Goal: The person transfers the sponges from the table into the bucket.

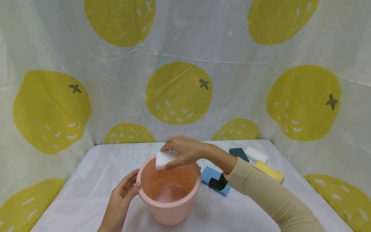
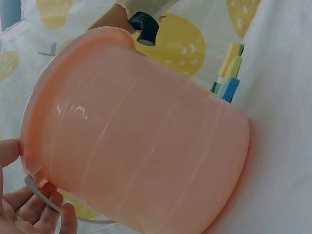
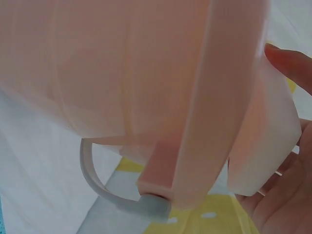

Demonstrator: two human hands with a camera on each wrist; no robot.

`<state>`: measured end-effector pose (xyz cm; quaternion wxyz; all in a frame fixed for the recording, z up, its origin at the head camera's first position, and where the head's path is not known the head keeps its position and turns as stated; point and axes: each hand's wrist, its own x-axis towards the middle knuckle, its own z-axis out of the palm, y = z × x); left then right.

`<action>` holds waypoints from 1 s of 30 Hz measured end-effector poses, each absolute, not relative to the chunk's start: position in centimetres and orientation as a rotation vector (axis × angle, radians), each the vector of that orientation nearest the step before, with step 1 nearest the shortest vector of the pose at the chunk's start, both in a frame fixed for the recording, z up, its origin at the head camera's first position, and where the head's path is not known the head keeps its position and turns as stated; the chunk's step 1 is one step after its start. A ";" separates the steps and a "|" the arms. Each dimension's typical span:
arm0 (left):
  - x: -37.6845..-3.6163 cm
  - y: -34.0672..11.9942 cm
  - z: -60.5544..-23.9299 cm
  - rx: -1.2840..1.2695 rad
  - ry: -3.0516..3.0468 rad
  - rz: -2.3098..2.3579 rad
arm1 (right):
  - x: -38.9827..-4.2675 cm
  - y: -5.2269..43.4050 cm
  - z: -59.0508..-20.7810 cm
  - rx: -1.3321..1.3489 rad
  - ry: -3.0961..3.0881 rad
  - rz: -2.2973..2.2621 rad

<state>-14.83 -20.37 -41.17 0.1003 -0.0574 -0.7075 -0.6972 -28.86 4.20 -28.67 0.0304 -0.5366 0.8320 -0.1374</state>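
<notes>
A pink plastic bucket (image 1: pixel 169 211) stands upright on the white cloth, its inside bare where it shows. My left hand (image 1: pixel 120 196) grips the bucket's rim at the left side, thumb on top and fingers below. In the left wrist view the grey bucket handle (image 2: pixel 44 195) passes by those fingers. My right hand (image 1: pixel 182 151) pinches a white sponge block (image 1: pixel 165 159) between thumb and fingers, over the far part of the bucket's opening. From the right wrist view, the white block (image 3: pixel 268 141) shows just beyond the rim.
Right of the bucket lies a blue sponge (image 1: pixel 210 174), partly covered by the black wrist camera in view. Farther back right are a dark green pad (image 1: pixel 239 153), another white block (image 1: pixel 256 154) and a yellow sponge (image 1: pixel 269 170). A lemon-print curtain (image 1: pixel 179 93) encloses the table.
</notes>
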 end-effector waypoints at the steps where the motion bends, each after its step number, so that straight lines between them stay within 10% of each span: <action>1: -14.8 -20.4 -41.2 -0.168 -2.092 -2.061 | -28.9 4.1 -28.7 -1.656 2.562 -0.423; 30: -14.9 -20.5 -41.4 -0.185 -2.066 -2.109 | -29.1 4.1 -28.7 -1.583 2.526 -0.398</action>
